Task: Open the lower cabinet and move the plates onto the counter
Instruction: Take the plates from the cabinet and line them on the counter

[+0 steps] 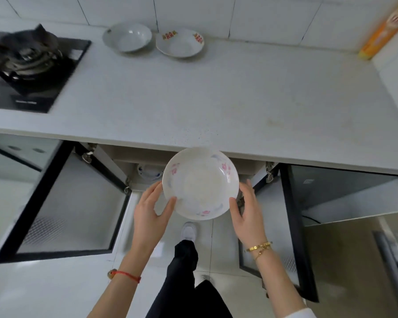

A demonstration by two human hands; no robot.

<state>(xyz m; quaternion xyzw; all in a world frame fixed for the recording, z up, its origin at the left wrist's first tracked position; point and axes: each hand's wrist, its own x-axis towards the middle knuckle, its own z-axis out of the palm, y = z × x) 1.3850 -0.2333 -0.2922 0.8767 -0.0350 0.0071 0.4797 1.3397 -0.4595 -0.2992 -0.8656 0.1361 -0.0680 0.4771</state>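
Observation:
A white plate with pink flowers (200, 183) is held level in front of the open lower cabinet, just below the counter's front edge. My left hand (151, 211) grips its left rim and my right hand (247, 211) grips its right rim. Both cabinet doors stand swung open: the left door (67, 203) and the right door (292, 226). Inside the cabinet, another plate with blue marks (148, 172) shows partly behind the held one. On the counter (216, 99), near the back wall, sit a plain white plate (127, 37) and a plate with red marks (179, 43).
A black gas hob with a dark pan (25, 65) fills the counter's left end. An orange and yellow box (381, 33) leans at the back right corner. My legs and a white shoe (189, 230) are on the tiled floor below.

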